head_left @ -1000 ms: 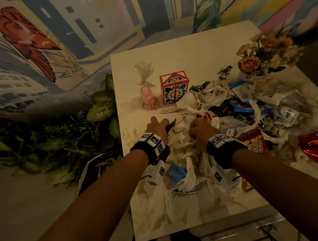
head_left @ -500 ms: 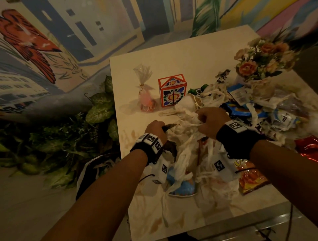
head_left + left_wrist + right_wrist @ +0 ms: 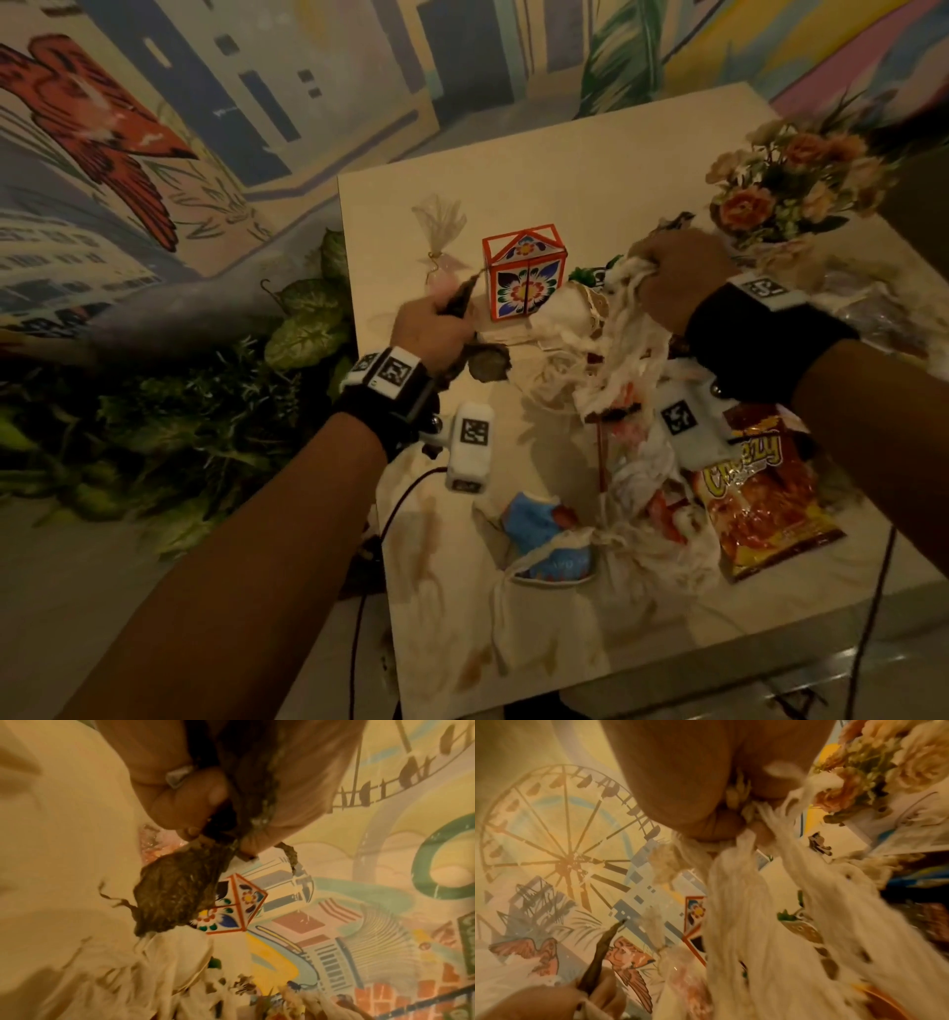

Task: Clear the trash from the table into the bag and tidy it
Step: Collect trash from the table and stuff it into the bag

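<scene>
Both hands raised since half a second ago, left hand (image 3: 436, 329) clutching a dark withered leaf (image 3: 177, 894) beside patterned box (image 3: 524, 277), right hand (image 3: 678, 277) gripping shredded white tissue (image 3: 624, 334) lifted off littered table (image 3: 565, 169).

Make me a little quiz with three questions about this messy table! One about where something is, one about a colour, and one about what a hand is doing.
1. Where does the flower-painted box stand?
A. between the two hands
B. on the floor
C. on the chip bag

2. What colour are the box's edges?
A. green
B. orange-red
C. black

3. What is the right hand doing?
A. lying flat
B. pointing
C. gripping shredded white paper

Answers:
1 A, the box stands on the table, between the left hand and the right hand.
2 B, orange-red lines frame its sides.
3 C, white strips hang from its curled fingers.
</scene>
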Action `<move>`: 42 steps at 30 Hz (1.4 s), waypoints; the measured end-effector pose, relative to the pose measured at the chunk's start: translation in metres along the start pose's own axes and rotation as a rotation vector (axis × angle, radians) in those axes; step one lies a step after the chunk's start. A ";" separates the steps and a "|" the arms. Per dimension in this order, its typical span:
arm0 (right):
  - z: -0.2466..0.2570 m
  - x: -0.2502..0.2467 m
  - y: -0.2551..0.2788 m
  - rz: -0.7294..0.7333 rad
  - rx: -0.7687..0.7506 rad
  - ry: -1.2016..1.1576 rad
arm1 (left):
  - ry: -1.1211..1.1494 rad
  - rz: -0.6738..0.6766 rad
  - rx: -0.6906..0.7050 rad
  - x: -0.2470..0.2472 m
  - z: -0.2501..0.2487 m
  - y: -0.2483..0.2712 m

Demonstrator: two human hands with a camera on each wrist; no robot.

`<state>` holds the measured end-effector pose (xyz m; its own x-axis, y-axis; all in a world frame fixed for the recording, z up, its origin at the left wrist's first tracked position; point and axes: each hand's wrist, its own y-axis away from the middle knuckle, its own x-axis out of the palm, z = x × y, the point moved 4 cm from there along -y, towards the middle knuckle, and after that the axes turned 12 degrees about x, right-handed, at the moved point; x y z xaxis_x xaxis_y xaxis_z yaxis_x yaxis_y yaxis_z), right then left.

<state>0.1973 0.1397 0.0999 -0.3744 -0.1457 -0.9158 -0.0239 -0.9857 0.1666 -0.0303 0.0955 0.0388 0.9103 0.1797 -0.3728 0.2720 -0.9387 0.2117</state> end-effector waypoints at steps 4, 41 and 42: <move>0.031 -0.031 0.004 -0.120 -0.092 -0.055 | 0.109 -0.040 -0.003 -0.020 -0.008 0.002; 0.337 0.246 0.083 0.373 -0.091 -0.082 | -0.130 -0.088 -0.275 -0.296 0.305 -0.010; 0.336 0.264 0.083 0.401 -0.057 -0.084 | -0.156 -0.071 -0.296 -0.294 0.322 -0.012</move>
<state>-0.2150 0.0477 -0.0053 -0.4182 -0.5143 -0.7488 0.1899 -0.8556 0.4816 -0.4016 -0.0408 -0.1446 0.8335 0.1727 -0.5248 0.4324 -0.7952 0.4251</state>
